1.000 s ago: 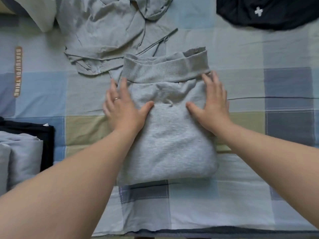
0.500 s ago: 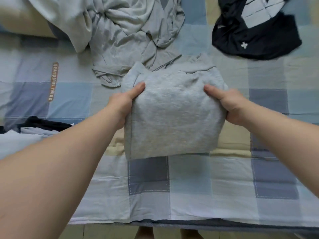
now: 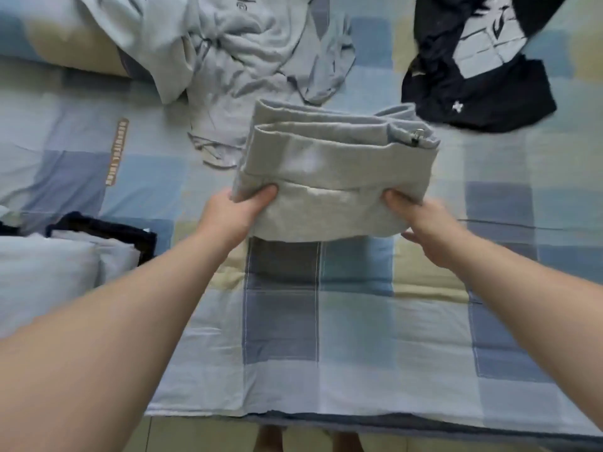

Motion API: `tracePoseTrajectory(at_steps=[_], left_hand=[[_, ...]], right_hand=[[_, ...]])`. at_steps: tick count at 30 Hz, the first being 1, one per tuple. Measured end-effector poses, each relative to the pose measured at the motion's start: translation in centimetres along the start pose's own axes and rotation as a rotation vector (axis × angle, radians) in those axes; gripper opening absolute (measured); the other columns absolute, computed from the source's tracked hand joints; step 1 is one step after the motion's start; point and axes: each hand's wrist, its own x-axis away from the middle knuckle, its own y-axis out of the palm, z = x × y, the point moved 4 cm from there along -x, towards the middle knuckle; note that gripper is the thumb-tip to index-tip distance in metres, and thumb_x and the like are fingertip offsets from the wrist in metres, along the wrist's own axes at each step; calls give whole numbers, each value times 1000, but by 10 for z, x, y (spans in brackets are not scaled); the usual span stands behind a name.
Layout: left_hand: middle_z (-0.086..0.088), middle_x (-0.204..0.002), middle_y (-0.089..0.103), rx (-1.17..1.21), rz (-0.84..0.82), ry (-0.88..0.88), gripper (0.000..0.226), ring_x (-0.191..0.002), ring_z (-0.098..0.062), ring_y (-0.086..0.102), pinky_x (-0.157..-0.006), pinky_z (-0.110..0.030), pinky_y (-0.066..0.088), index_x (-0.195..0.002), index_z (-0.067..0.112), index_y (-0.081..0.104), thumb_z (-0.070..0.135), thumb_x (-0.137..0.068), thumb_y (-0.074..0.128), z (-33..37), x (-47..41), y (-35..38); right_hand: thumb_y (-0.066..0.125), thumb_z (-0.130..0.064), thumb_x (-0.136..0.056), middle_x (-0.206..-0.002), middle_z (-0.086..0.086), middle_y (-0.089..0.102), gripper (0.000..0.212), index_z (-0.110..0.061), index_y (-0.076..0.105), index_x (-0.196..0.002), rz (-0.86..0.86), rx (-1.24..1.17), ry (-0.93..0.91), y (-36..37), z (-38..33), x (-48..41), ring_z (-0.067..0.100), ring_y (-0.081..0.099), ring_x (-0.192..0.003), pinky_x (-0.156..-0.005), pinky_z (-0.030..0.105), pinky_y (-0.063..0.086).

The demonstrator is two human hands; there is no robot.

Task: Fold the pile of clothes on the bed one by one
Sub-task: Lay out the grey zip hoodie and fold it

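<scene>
left hand (image 3: 239, 210) gripping folded grey garment (image 3: 332, 177) | right hand (image 3: 424, 223) gripping its other side | frame centre, hanging above bed (image 3: 326, 353)

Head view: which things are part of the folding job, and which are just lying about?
Job: folded grey garment, gripped by left hand and right hand; crumpled light-grey clothes; black printed garment; folded stack at left.
Lying about: pillow; checked bedsheet; brown label on it.

I'm looking into a home bedroom: a checked bedsheet (image 3: 352, 324) is covering the bed, crumpled clothes (image 3: 248, 60) lying at twelve o'clock.
</scene>
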Motion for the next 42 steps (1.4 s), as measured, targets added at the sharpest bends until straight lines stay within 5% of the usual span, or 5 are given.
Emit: tracePoseTrajectory(at_steps=[7, 12, 17, 25, 42], left_hand=[[-9, -118, 67, -429, 206, -205, 62, -111, -34, 62, -90, -39, 49, -119, 13, 59, 63, -84, 67, -104, 4, 32], [-4, -159, 25, -1055, 388, 432, 86, -139, -31, 33, -109, -47, 30, -152, 33, 20, 35, -85, 74, -56, 17, 44], [-5, -159, 39, -1123, 30, 765, 77, -146, -33, 35, -117, -52, 22, -146, 34, 48, 0, -79, 63, -55, -1, 70], [6, -167, 21, -1036, -53, 431, 66, -156, -17, 7, -125, -50, 2, -156, 35, 30, 56, -95, 15, -82, -45, 81], [1, -164, 29, -1096, 10, 605, 68, -153, -29, 15, -122, -46, -6, -153, 36, 36, 65, -91, 31, -98, -99, 87]], right_hand=[[72, -54, -85, -100, 2, 71, 35, -21, 64, -93, 219, 181, 103, 23, 101, -6, 26, 66, -98, -86, 38, 51], [78, -44, -79, -159, 11, 25, 102, -22, 16, -156, 494, 806, -292, 20, 59, 4, 37, 31, -141, -113, 54, 32], [70, -3, -78, -166, 3, 2, 106, -36, 10, -159, 456, 1282, -781, 49, 35, -2, 32, 9, -153, -113, 72, 12], [30, -41, -84, -168, -2, 16, 78, -23, 25, -160, 182, 1297, -652, 72, 58, -57, 32, 3, -155, -122, 62, 1], [48, -44, -80, -162, 28, 18, 90, -4, 20, -155, 212, 1027, -756, 72, 82, -105, 48, 17, -149, -123, 56, 17]])
